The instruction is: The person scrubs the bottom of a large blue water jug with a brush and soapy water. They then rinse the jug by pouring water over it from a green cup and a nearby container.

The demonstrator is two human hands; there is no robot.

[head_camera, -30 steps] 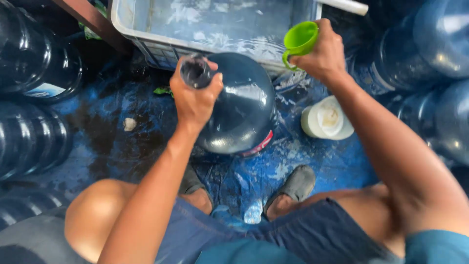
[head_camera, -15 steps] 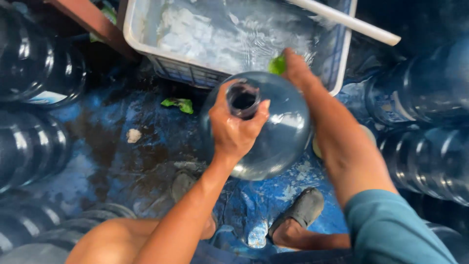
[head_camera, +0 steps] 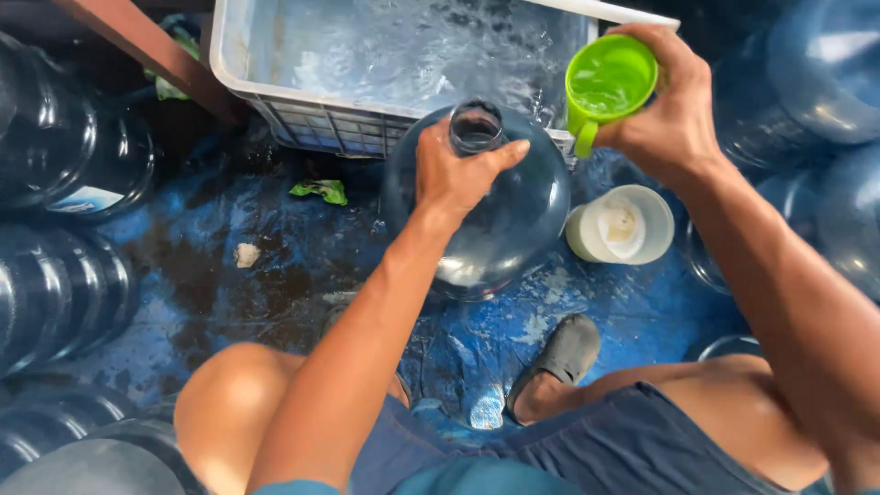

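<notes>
Under the left hand [head_camera: 458, 170] stands a big blue water jug [head_camera: 495, 220], gripped at its neck; the right hand [head_camera: 674, 110] clasps a green cup [head_camera: 610, 82] just beside.

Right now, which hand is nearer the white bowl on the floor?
Right. The right hand holds the green cup just above the white bowl; the left hand grips the bottle's neck, farther left.

Wet blue floor [head_camera: 275, 266] with dark patches, a white tub of water [head_camera: 385, 64], big blue water bottles [head_camera: 64, 147] on both sides, brown wooden plank [head_camera: 147, 50], green leaf [head_camera: 321, 191]
</notes>
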